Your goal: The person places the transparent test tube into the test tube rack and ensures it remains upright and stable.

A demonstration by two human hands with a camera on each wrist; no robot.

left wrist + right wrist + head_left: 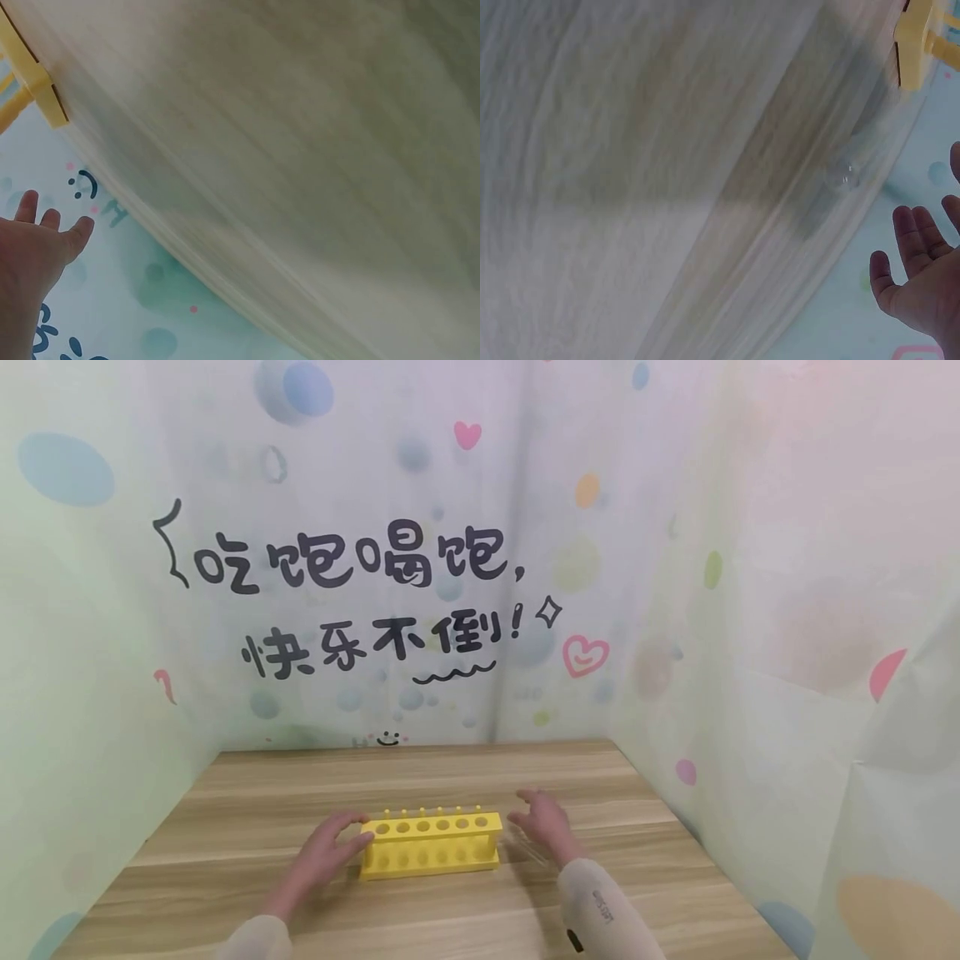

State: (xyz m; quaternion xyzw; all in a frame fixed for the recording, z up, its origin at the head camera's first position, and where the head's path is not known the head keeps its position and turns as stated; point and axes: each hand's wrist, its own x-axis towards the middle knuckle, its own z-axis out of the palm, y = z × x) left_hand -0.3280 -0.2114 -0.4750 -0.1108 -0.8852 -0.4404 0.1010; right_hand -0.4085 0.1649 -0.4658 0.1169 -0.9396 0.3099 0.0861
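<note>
A yellow test tube rack (432,834) stands upright on the table, with a row of round holes and short pegs behind them. My left hand (322,852) is at the rack's left end, fingertips right at its upper plate, fingers loosely bent. Beyond the right end, my right hand (546,822) hovers with spread fingers and nothing gripped. Beneath it lies clear tubing, seemingly a glass test tube (534,853); its rounded end shows faintly in the right wrist view. The left wrist view catches a corner of the rack (34,79) above the left hand (34,251).
The wood-grain table (420,927) runs back to a pale printed curtain (360,460) with dark lettering and coloured dots. Similar sheets hang along the left side (82,652) and right side (787,610).
</note>
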